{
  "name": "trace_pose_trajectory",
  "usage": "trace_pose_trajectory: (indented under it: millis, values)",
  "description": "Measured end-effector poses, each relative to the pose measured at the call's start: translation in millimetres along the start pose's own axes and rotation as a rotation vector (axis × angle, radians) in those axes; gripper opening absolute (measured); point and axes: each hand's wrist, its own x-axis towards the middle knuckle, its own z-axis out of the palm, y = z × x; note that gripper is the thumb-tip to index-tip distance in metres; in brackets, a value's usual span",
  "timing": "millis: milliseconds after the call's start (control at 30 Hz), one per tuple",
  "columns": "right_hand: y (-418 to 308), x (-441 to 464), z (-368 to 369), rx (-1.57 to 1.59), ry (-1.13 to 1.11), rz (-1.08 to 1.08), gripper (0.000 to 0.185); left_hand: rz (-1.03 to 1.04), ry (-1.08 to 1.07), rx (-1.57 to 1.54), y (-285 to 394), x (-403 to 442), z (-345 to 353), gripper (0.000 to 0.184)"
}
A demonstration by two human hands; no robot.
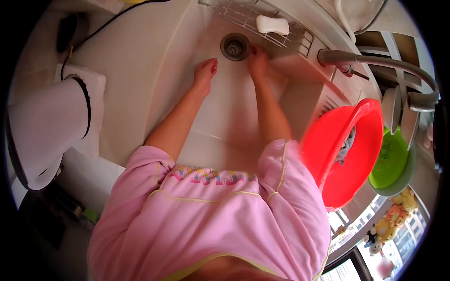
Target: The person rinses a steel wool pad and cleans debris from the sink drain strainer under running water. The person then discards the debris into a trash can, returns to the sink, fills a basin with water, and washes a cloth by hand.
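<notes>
My left hand hovers over the pale sink basin, left of and below the round metal drain. Its fingers are curled in and I see nothing between them. At the right edge of the drain is my right hand, with its fingers bent together by the rim. What those fingers hold, if anything, is hidden. Whether they touch the drain, I cannot tell.
A wire rack carries a white soap bar. On the right are a curved faucet, a tilted red basin with grey cloth inside, and a green basin. A white appliance stands left.
</notes>
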Motion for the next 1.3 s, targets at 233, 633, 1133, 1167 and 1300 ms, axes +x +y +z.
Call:
trace_pose_trajectory:
  millis: [233, 633, 1133, 1167, 1300]
  values:
    - [-32, 37, 68, -0.238, -0.213, -0.579, 0.040, -0.001, -0.028, 0.020, -1, 10, 0, 0.021]
    - [-3, -8, 26, -0.572, -0.285, -0.589, 0.023, -0.002, -0.013, -0.023, 8, 11, -4, 0.022]
    - [-7, 9, 24, -0.514, -0.540, -0.322, 0.039, -0.031, -0.031, -0.006, 6, 7, -2, 0.019]
    - [-9, 9, 23, -0.526, -0.572, -0.292, 0.041, -0.030, -0.029, -0.018, 7, 7, -2, 0.019]
    - [-8, 10, 22, -0.425, -0.553, -0.207, 0.035, -0.029, -0.028, -0.039, 12, 8, -1, 0.020]
